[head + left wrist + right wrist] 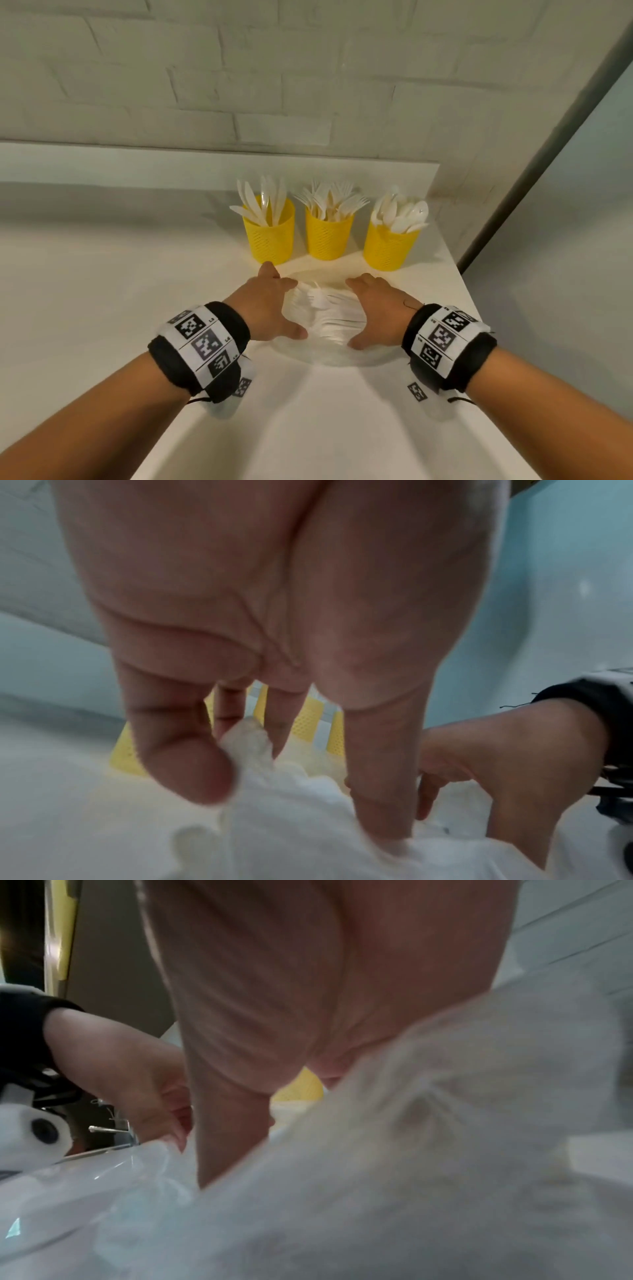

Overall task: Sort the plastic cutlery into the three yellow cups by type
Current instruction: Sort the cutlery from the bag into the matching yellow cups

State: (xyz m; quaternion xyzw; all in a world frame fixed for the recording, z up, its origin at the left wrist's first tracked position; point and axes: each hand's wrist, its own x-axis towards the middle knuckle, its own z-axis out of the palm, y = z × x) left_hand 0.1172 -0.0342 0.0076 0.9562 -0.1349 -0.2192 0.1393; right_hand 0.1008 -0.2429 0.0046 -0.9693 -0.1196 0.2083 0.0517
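Three yellow mesh cups stand in a row at the back. The left cup (pixel 269 240) holds knives, the middle cup (pixel 329 240) forks, the right cup (pixel 388 250) spoons. In front of them a clear plastic plate (pixel 325 359) carries a pile of white cutlery (pixel 332 308). My left hand (pixel 270 305) lies over the plate's left rim and my right hand (pixel 380 308) over its right rim. In the left wrist view the left thumb (pixel 380 791) rests on the scalloped plate (pixel 291 831), with the fingers nearly straight outside the rim. The right wrist view is blurred by the plate rim (pixel 428 1150).
The cups and plate sit on a white table (pixel 102 308) near its right edge (pixel 472 308). A white brick wall (pixel 274 85) runs close behind the cups. Bare tabletop stretches to the left and toward me.
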